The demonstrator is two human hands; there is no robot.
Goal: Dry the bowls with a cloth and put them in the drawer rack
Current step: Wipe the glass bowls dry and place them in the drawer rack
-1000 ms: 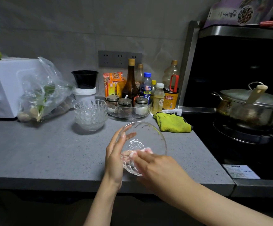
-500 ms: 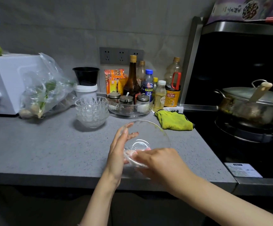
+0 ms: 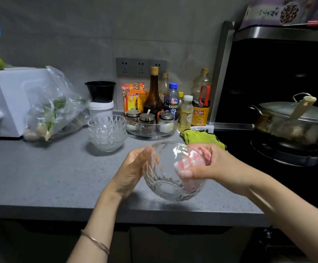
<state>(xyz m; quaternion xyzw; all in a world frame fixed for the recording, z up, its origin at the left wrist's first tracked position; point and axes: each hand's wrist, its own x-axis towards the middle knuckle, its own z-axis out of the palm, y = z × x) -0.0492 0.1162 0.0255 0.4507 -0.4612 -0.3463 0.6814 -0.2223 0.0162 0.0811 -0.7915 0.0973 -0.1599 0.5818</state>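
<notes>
A thin bracelet (image 3: 95, 241) circles the left wrist. Above it the left hand (image 3: 132, 172) cups the outer left wall of the glass bowl (image 3: 164, 186), fingers curved round the glass. The right hand (image 3: 214, 165) pinches a pink-and-white cloth (image 3: 191, 160) over the bowl's right rim, with the thumb inside and the other fingers outside. The bowl sits upright between both hands over the front part of the grey counter (image 3: 40, 177) — whether its base touches the surface I cannot tell.

Just beyond the right hand lies a green cloth (image 3: 197, 135). To the left, well apart from the hands, stands a stack of glass bowls (image 3: 106, 131). Beside it is a clear tray of spice jars (image 3: 151, 128), with bottles (image 3: 153, 95) behind. A plastic bag (image 3: 55, 105) leans on a white appliance (image 3: 6, 99) far left — a lidded pot (image 3: 296, 122) sits far right.
</notes>
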